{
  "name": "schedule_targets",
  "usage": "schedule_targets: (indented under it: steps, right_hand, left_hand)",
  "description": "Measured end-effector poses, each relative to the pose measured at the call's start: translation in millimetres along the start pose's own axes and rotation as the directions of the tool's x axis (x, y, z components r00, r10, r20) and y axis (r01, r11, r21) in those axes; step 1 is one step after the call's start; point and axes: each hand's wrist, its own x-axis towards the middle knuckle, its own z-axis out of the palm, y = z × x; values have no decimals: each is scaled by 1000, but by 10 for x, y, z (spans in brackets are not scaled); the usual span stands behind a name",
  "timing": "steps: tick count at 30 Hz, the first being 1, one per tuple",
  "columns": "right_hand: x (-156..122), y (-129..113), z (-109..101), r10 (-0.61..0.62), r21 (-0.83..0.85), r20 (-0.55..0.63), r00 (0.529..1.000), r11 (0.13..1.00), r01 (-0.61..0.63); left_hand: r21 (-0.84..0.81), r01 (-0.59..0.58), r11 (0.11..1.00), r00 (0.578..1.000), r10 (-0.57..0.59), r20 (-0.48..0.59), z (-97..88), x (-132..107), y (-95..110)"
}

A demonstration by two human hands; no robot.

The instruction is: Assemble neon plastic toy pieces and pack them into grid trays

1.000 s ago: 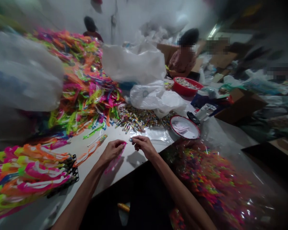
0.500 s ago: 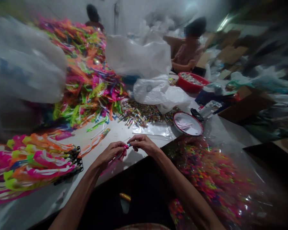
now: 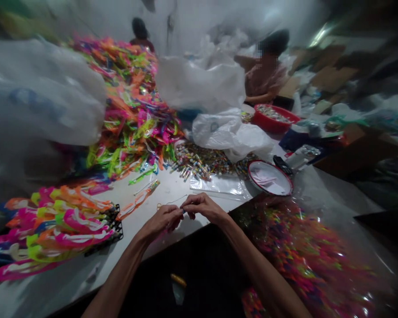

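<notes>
Since a second ago, the left hand (image 3: 163, 220) and right hand (image 3: 204, 206) have met at six o'clock, right fingers pinching a small blue piece (image 3: 183, 211), left fingers seemingly gripping a mostly hidden pink streamer (image 3: 158, 239). Racked streamers (image 3: 82, 221) at eight o'clock look done; this one seems unfinished.

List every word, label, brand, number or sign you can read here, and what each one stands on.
No text is readable.
Large whitish bag at far left: blue print, too blurred.
Crumpled white bag: faint round mark, unreadable.
Black phone: any markings too small.
Pile of small tubes: any print too small.
Small bluish piece between the left hand and right hand: mostly hidden, no lettering visible.
</notes>
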Motion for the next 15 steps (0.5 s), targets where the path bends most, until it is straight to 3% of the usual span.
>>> schedule_targets:
  steps: [6, 10, 12, 15]
  right_hand:
    - [110, 42, 151, -4, -58, -22, 1000, 998, 3]
    - [347, 181, 162, 58, -52, 45, 997, 997, -55]
    - [538, 213, 117, 77, -104, 20, 997, 992, -75]
    - [870, 162, 70, -66, -393, -145, 987, 920, 4]
  left_hand:
    - [143, 0, 990, 1000, 0, 3, -143, -47, -98]
    - [289, 87, 953, 987, -43, -156, -251, -90, -137]
    - [510, 119, 852, 959, 33, -280, -319, -109, -98]
    - [791, 239, 563, 896, 185, -402, -439, -128, 8]
